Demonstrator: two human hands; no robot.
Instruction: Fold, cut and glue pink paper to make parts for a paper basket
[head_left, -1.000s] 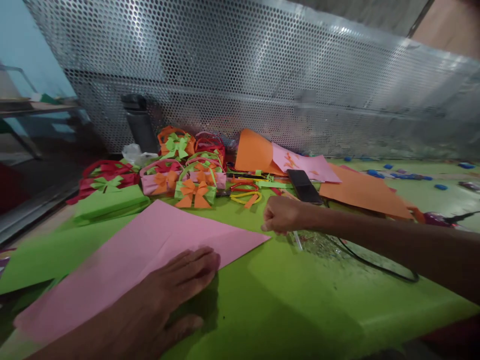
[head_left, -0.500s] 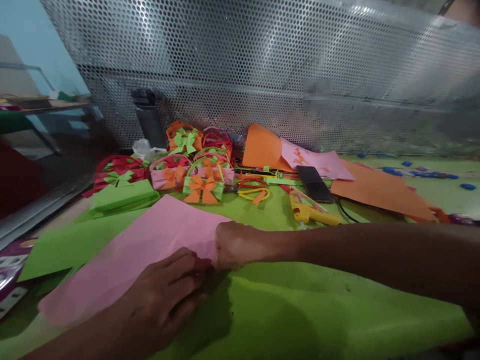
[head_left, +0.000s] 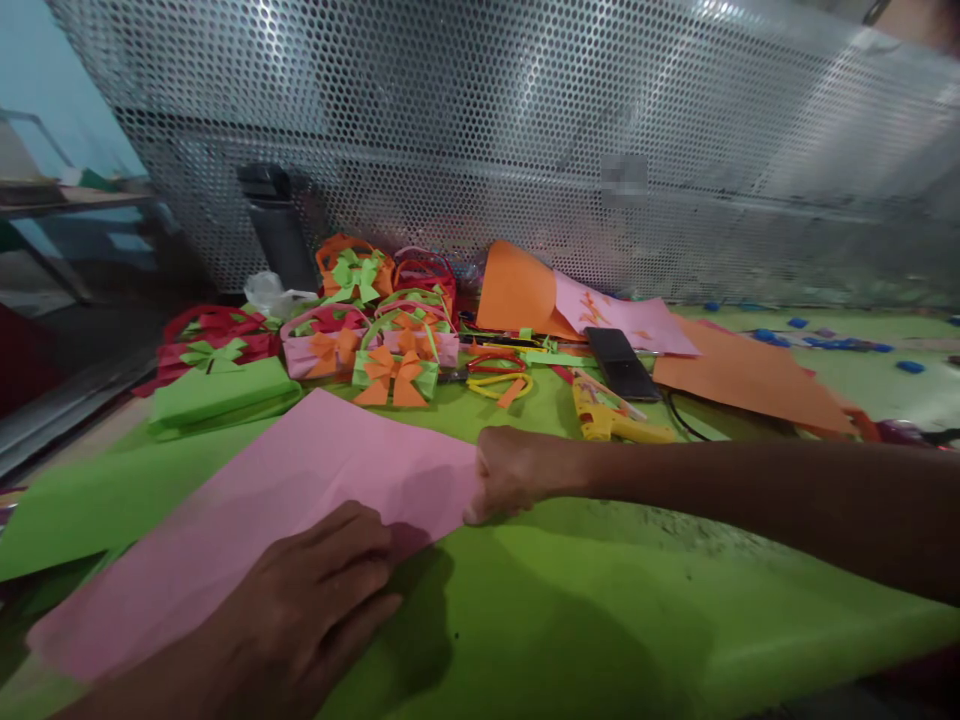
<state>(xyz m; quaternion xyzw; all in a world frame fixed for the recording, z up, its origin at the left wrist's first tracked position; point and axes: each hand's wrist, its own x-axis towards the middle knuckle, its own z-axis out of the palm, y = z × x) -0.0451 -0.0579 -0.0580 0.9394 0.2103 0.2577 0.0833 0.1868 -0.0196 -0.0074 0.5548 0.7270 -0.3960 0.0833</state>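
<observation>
A pink sheet of paper (head_left: 300, 470) lies slantwise on the green table cover (head_left: 585, 610). My left hand (head_left: 322, 580) rests on its near edge, fingers loosely bent and a little apart, palm down. At the sheet's right end my right hand (head_left: 510, 475) is closed in a fist on the edge; its fingertips are partly hidden. Left of the pink sheet, and partly under it, is a green sheet (head_left: 127, 490). A folded green piece (head_left: 225, 395) lies just beyond.
Small paper bags with bows (head_left: 394, 375) stand at the back left, near a dark bottle (head_left: 277, 230). Yellow-handled scissors (head_left: 499, 385), a yellow glue gun (head_left: 615, 425), a phone (head_left: 621, 362) and orange sheets (head_left: 750, 375) lie beyond my right arm. A perforated metal panel (head_left: 450, 130) rises behind.
My right hand has moved right, away from my left hand, to the pink sheet's right end. More of the sheet shows between the hands. The view has shifted slightly.
</observation>
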